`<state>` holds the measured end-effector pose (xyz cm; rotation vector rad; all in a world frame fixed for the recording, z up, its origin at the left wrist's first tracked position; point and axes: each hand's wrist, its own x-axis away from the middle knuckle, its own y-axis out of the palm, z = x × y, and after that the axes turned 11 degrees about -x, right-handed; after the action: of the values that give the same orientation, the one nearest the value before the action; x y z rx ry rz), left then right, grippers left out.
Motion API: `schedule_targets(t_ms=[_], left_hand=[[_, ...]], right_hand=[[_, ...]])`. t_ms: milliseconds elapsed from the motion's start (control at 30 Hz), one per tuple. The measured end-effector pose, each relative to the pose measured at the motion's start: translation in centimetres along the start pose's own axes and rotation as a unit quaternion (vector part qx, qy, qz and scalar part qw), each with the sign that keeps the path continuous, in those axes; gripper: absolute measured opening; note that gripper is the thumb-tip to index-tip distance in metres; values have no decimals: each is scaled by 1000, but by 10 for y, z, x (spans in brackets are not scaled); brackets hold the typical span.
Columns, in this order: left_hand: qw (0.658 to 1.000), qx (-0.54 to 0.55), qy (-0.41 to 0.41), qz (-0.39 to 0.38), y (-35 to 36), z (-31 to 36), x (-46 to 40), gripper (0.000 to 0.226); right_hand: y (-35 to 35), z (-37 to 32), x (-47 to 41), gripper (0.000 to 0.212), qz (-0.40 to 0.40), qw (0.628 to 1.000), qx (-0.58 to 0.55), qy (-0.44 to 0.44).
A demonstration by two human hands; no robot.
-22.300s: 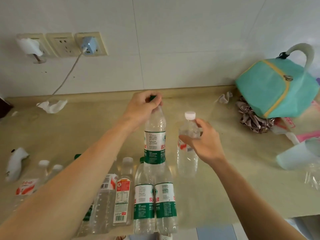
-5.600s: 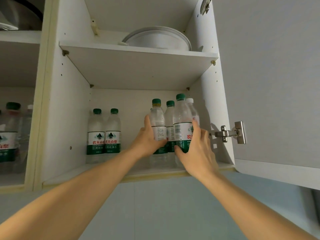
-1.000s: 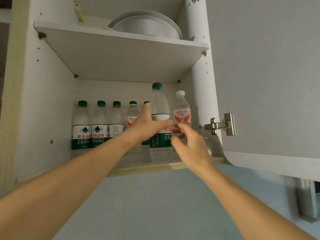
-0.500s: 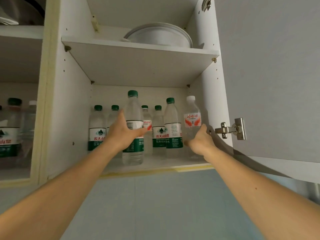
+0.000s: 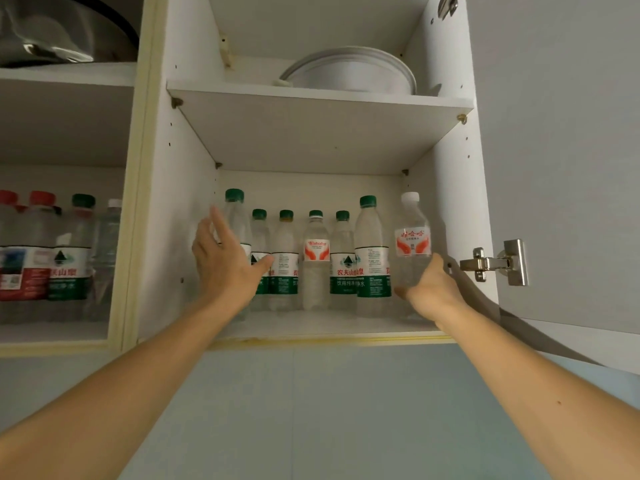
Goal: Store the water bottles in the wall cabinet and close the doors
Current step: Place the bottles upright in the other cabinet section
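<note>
Bottles are being arranged on the lower shelf (image 5: pixel 311 327) of the open wall cabinet (image 5: pixel 180 202); the placing step appears nearly finished. Seven bottles are seen upright in a row there. The left hand (image 5: pixel 225 261) is held with fingers straight and spread, just in front of the tall green-capped bottle (image 5: pixel 235 216) at the left end; whether the palm touches it cannot be told. The right hand (image 5: pixel 433 285) is wrapped low around the white-capped bottle (image 5: pixel 412 237) at the right end, near the cabinet's side wall. Between them stand four shorter green-capped bottles and one taller one (image 5: pixel 372 258). More bottles are stored in the neighbouring compartment (image 5: pixel 65 258) to the left. A white bowl (image 5: pixel 349 72) is kept on the upper shelf. The right door (image 5: pixel 561 150) stands fully open on its hinge (image 5: pixel 495 263). Judged next: the white-capped bottle is to be released, both hands drawn out clear of the row without tipping a bottle, then the door edge taken and swung shut.
</note>
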<state>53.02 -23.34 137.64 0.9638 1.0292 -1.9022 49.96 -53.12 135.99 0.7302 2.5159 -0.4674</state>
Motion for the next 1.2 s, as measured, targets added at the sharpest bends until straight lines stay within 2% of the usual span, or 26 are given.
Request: schedule_targets(t_ms=[100,200,367,500,633,733,900,1100,1200], left_hand=[[993,-7,96,68,-4,27,4,111],[983,41,169,53,-2,58,7,105],[964,156,175,-129,23,106,17,105],[945,106,195,-240,49,129,12,121],[922,23,233,-309,64,139,-1,135],[914,28,246,-321,73,145,-8,138],[916,24,249,-315,91,147,-13,139],[922,-51,257,-285,118,150,-15,135],[917,-122,297,-237,134,152,-23,129]], right_hand=[[0,1,-1,81,-4,1000,-6,4],[0,2,-2,82,-6,1000,-8,0],[-2,5,-4,80,-6,1000,-13,-1],[-3,9,-8,73,3,1000,-9,-6],[-2,11,-10,90,14,999,34,-15],[-1,11,-13,95,8,998,65,-15],[-1,11,-24,78,-8,994,107,-4],[2,12,-45,72,-29,988,151,16],[5,13,-58,72,-33,984,171,19]])
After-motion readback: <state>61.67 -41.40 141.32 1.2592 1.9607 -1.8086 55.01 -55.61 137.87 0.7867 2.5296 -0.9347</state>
